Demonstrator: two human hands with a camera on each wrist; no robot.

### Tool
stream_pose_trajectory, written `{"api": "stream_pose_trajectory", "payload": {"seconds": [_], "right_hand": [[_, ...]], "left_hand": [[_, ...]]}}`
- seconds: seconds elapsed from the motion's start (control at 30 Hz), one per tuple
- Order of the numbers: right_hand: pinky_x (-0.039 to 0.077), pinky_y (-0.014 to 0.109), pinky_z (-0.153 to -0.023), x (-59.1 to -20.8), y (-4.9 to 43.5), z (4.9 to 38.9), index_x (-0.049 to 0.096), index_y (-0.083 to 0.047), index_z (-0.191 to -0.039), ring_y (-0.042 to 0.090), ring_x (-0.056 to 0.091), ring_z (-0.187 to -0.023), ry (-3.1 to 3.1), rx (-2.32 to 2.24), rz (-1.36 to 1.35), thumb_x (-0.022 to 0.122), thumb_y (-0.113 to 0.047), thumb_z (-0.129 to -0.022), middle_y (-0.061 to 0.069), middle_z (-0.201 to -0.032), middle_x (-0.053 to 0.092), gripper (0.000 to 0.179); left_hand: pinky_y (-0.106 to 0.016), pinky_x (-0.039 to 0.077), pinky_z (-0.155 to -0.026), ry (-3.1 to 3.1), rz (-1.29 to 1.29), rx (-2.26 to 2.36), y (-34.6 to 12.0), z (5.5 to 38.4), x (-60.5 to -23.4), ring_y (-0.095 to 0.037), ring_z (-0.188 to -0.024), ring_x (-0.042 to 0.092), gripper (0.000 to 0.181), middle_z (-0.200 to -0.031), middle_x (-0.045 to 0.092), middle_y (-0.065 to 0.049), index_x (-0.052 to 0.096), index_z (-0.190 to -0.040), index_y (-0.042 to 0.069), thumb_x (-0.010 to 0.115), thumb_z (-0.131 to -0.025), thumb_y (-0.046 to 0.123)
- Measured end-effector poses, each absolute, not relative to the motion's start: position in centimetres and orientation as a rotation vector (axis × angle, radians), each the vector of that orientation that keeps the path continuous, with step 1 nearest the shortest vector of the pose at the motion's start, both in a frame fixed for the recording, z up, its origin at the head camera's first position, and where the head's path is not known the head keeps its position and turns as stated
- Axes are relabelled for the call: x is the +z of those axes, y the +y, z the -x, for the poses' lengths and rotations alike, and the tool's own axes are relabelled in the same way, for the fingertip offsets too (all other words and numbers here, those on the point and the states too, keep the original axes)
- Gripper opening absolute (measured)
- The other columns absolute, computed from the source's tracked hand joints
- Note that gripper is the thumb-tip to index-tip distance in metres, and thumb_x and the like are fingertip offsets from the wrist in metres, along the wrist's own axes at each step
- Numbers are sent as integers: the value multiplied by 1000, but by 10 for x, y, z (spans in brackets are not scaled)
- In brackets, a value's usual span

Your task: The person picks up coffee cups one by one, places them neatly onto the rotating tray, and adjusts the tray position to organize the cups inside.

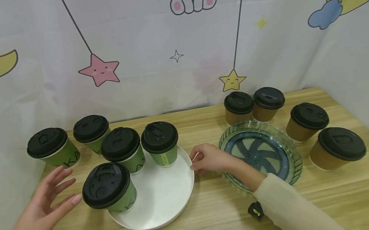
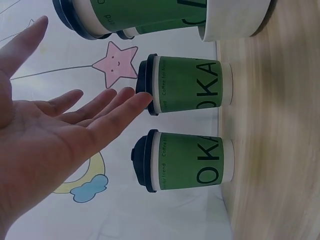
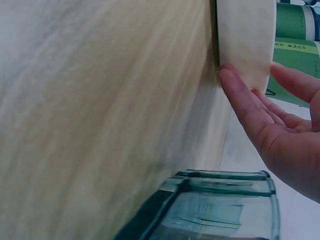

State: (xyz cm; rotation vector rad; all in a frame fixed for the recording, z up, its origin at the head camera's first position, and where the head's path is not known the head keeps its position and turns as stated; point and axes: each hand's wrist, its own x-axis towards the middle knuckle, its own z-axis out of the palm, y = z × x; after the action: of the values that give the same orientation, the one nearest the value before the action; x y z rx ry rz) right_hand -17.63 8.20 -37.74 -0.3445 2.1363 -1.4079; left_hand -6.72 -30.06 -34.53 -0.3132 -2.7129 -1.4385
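Three green paper coffee cups with black lids stand on the round white plate: a front cup, a middle cup and a right cup. My right hand holds the plate's right rim, thumb on top and fingers against the side wall, as the right wrist view shows. Left of the front cup, my left hand hovers with fingers spread and holds nothing. Two more green cups stand on the table behind it, a far-left cup and another beside it.
A clear greenish round glass dish sits under my right forearm. Several brown lidded cups stand behind and right of it. A small black object lies by my sleeve. A printed curtain hangs along the table's back edge.
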Motion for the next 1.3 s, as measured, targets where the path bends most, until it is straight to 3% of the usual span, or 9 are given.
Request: {"api": "stream_pose_trajectory", "payload": {"seconds": [0.1,0.33,0.43,0.6,0.77,0.87,1.13,1.3], "right_hand": [[55,34,-62,-374,83,177,56,9,-96,24,65,-68,2134,-1386,350,63,0,-82,12,-74,62,18],[54,33,-70,-372,76,184,52,9,-115,23,63,-83,2228,-1366,369,57,-1,-87,17,-97,62,30],[54,32,-68,-374,75,184,52,9,-116,24,62,-86,2274,-1343,401,56,3,-87,19,-99,62,30],[54,32,-65,-374,78,181,54,9,-110,20,63,-78,2275,-1310,420,60,4,-83,16,-93,64,28],[54,32,-60,-369,84,177,58,6,-91,18,62,-64,2241,-1259,441,68,2,-77,8,-74,64,18],[53,32,-58,-368,86,177,59,4,-89,19,62,-63,2250,-1248,442,68,-2,-79,6,-72,63,14],[53,35,-74,-372,82,181,50,4,-123,29,57,-104,2205,-1410,392,60,-1,-86,21,-114,57,38],[53,35,-75,-376,78,182,47,2,-127,31,53,-109,2173,-1454,338,58,4,-85,22,-119,54,43]], "left_hand": [[-6,42,-77,-2731,274,-1429,-305,68,-347,13,-112,36,75,-138,29,8,12,-146,24,55,-90,1],[-3,38,-75,-2770,211,-1383,-313,73,-350,15,-110,35,73,-138,30,10,10,-147,24,55,-92,7],[-3,37,-75,-2760,215,-1379,-316,75,-352,15,-110,35,73,-138,30,8,10,-147,24,55,-91,7],[-3,37,-73,-2797,154,-1352,-320,77,-355,16,-107,34,73,-140,28,4,7,-147,25,55,-92,12],[-3,36,-71,-2841,90,-1338,-322,78,-356,16,-106,33,73,-144,25,-3,4,-147,26,53,-93,18],[-3,36,-70,-2855,66,-1332,-323,78,-356,15,-106,32,73,-146,23,-6,3,-147,26,53,-94,20],[-3,37,-71,-2850,82,-1337,-325,78,-359,17,-104,33,74,-145,23,-9,3,-147,24,54,-93,18],[-3,37,-72,-2831,112,-1338,-326,80,-360,17,-104,33,74,-144,25,-8,4,-147,23,54,-93,16]]}}
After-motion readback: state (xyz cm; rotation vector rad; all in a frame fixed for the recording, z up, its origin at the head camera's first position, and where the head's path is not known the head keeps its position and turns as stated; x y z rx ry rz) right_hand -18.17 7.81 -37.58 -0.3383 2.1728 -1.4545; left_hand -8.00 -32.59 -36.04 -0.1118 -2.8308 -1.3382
